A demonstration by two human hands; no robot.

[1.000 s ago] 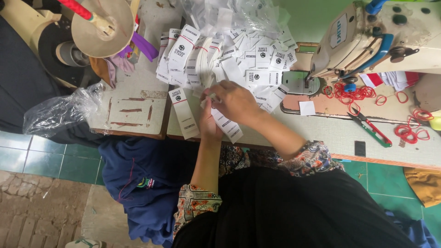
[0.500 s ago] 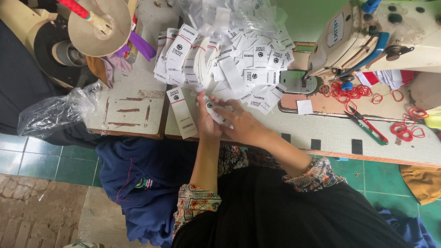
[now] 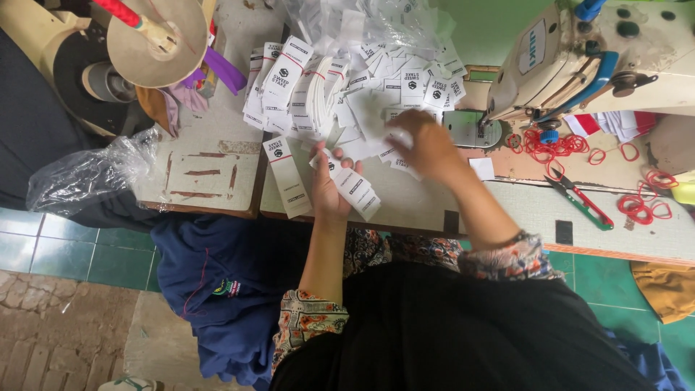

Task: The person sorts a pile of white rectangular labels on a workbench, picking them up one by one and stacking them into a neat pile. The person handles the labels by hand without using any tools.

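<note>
My left hand grips a small stack of white printed labels near the table's front edge. My right hand reaches out over the big heap of white labels and pinches one label at its near edge. A single stack of labels lies flat to the left of my left hand. Both forearms come out of patterned sleeves over a black garment.
A cream sewing machine stands at the right, with red rubber bands and red-handled thread snips beside it. A thread cone stand and a clear plastic bag are at the left. Blue cloth hangs below the table.
My right hand has left my left hand and moved up and right to the label heap. My left hand keeps its stack near the table edge.
</note>
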